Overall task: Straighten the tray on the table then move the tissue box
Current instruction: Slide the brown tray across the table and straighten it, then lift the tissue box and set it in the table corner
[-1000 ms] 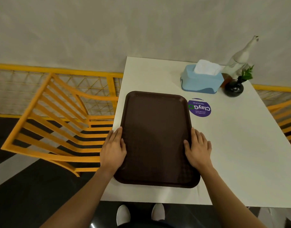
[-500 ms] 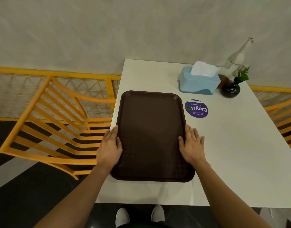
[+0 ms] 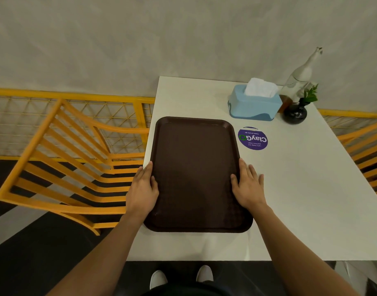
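While your left hand [image 3: 143,190] and right hand [image 3: 248,188] press on the two long edges of the tray [image 3: 196,174], each grip is closed on its rim, thumbs inside. The tray lies at the left side of the white surface [image 3: 300,189], its left edge slightly over the border. A push to the left could tip it off. The tissue box [image 3: 254,103] waits far right, beside a dark vase [image 3: 295,113] and a glass bottle [image 3: 301,75] which your reach might knock. A purple sticker [image 3: 252,139] lies between.
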{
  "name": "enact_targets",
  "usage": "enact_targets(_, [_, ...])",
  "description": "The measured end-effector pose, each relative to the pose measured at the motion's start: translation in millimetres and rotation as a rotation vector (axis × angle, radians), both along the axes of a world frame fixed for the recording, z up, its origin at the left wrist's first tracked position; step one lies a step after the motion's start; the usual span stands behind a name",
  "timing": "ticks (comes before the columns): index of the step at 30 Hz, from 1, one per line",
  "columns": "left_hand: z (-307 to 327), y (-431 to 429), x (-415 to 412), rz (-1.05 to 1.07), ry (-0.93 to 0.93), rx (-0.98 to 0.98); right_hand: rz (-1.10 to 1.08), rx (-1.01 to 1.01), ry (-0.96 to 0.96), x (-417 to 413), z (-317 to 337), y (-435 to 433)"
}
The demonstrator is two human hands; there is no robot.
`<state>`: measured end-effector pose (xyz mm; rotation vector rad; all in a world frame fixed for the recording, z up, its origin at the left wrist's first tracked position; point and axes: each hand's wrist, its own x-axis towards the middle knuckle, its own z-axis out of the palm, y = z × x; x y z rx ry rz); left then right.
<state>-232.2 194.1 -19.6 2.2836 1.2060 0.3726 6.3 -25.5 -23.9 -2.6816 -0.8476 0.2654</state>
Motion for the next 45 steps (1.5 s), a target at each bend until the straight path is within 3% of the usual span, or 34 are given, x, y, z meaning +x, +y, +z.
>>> enact_targets(17, [13.4,11.5,-1.7,-0.101,-0.099,-0.123,-0.062,0.091,0.043,3.4,9.1,-1.0])
enact_targets(22, [35.6,10.3,9.7,-0.167,-0.167,0.018,-0.150,0.256,0.086,14.9,23.8,-7.7])
enact_targets(35, [78.2,-33.9,212.5,-0.319,-0.307,0.027,-0.149,0.435,0.031,149.3,62.7,-13.7])
enact_targets(45, [77.2,-40.5,364.1,-0.165,-0.404,-0.084,-0.051,0.581,0.049,280.8,64.5,18.9])
